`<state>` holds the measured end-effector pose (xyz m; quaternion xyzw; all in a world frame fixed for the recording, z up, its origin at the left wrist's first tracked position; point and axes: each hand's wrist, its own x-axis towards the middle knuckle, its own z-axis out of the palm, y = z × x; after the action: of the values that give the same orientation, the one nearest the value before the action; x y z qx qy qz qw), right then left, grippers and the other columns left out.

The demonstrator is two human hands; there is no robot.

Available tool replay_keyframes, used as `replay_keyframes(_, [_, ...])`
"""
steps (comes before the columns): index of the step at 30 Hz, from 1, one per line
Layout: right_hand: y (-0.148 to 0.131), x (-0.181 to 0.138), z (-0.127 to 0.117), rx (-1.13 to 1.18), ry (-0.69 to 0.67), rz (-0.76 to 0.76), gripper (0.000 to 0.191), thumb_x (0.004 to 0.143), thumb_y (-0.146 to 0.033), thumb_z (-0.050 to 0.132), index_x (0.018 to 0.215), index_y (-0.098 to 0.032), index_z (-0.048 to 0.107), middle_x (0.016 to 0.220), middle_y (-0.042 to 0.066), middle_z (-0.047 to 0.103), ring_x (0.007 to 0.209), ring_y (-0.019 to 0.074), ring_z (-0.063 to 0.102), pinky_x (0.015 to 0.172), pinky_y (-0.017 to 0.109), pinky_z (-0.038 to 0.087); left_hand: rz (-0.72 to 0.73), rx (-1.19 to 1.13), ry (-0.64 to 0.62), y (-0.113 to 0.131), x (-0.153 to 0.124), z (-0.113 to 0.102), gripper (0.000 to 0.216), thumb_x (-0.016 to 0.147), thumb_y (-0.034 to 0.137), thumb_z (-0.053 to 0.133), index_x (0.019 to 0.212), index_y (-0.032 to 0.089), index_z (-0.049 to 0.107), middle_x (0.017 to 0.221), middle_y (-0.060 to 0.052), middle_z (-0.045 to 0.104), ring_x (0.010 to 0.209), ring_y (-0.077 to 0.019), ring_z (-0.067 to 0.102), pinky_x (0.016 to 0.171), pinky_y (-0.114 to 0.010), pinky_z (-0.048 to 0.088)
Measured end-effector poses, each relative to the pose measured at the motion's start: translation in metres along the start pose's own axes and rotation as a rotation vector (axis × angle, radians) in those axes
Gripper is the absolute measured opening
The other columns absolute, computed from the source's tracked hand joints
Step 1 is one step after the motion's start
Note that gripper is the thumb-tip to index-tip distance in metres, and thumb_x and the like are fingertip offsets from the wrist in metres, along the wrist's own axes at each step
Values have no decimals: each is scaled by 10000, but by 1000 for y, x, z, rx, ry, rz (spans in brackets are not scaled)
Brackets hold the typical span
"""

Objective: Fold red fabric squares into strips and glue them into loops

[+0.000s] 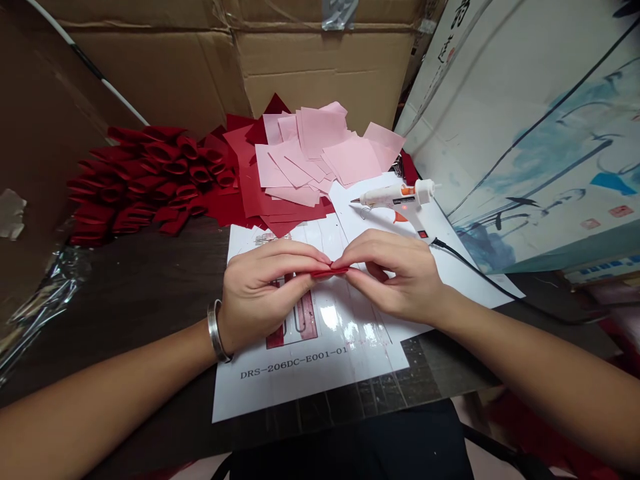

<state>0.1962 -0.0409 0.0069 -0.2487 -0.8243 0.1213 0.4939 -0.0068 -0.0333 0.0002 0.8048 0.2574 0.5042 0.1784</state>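
Note:
Between my two hands is a small folded piece of red fabric, seen nearly edge-on above a printed sheet. My left hand, with a silver bangle at the wrist, pinches its left end between thumb and fingers. Its right end is pinched by my right hand. Fingertips of both hands meet near the middle of the piece and hide part of it. Below lies the glossy printed sheet, showing a picture of red pieces and the text DRS-206DC-E001-01.
A white glue gun rests behind my right hand, its black cord running right. Pink squares lie on red pieces. Rolled red pieces are heaped at left. Cardboard and a painted panel border the dark table.

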Motion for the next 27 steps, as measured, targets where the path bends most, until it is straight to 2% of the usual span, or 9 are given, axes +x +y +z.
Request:
replay_keyframes(7, [0,0,-1,9,-8,17,157,790,4,611,864,-106,696,755,83,721,681,129,637,601,251,515,26,12,11,1,0,-1,248,767,3,678,878,209,760,900,-1,762,824,-137,714,779,-251,591])
replay_keyframes(12, [0,0,-2,9,-11,37,162,787,2,615,864,-112,700,755,75,717,661,121,615,545,237,471,-1,7,4,3,1,-2,236,791,18,666,870,217,764,902,9,770,802,-133,723,752,-238,600])
replay_keyframes(18, [-2,1,-2,17,-11,54,152,784,-1,621,848,-114,700,751,71,714,631,109,585,515,230,432,60,16,6,3,1,-1,206,781,37,710,894,202,759,931,-10,768,819,-135,723,766,-235,600])
replay_keyframes(22, [-1,1,-2,36,-33,61,121,787,-13,642,845,-101,701,756,79,716,632,107,586,529,231,442,41,33,-1,4,1,-1,185,796,44,704,883,198,758,927,-8,768,809,-126,723,765,-226,600])
replay_keyframes(25, [-1,2,-2,56,-29,34,47,825,-73,654,827,-88,699,743,94,717,650,119,603,548,240,461,64,50,23,3,2,-1,180,785,46,719,880,196,750,914,-11,765,814,-126,720,764,-228,595])
replay_keyframes(27, [-1,3,-3,51,-15,14,65,845,-84,641,816,-86,699,726,96,717,662,128,618,567,246,480,76,53,49,3,2,0,177,780,47,726,875,195,742,900,-14,761,817,-127,715,765,-235,589])
